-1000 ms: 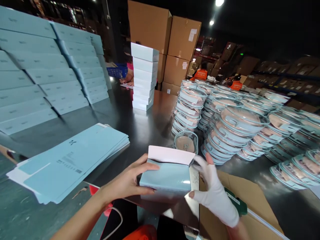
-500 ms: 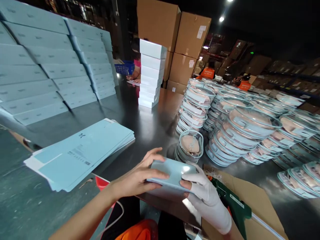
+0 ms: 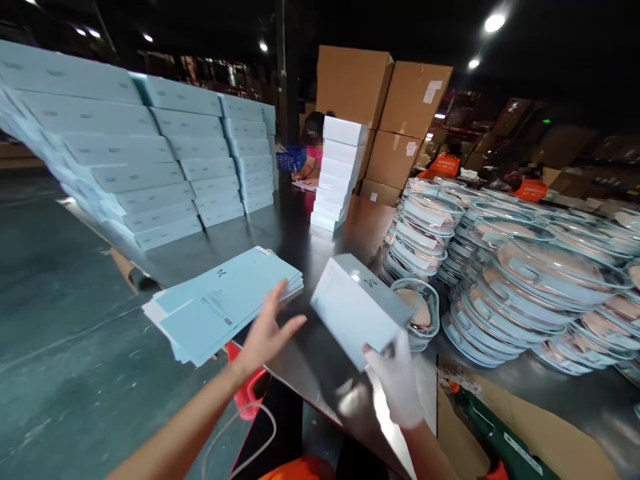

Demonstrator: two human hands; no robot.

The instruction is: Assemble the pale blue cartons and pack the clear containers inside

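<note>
Through the head view I see my two hands apart; the right hand (image 3: 395,380), in a white glove with a bare thumb tip, grips the near right corner of a light-blue box (image 3: 357,310), thumb on its pale long side, the other fingers mostly hidden; the left hand (image 3: 270,330) is bare and empty, fingers spread, beside the right end of a pile of flat blue cartons (image 3: 220,307); I can't tell whether it touches them. The box sits aslant over the dark, shiny surface (image 3: 313,363), a black logo on its top; I can't tell whether its bottom rests there; its right end overlaps a lidded glass container (image 3: 423,310) in my view. To the right, a green glue gun (image 3: 505,433) lies on brown cardboard (image 3: 565,427); beyond it stand stacked glass containers (image 3: 533,293); farther back rises a tower of white boxes (image 3: 337,170).
</note>
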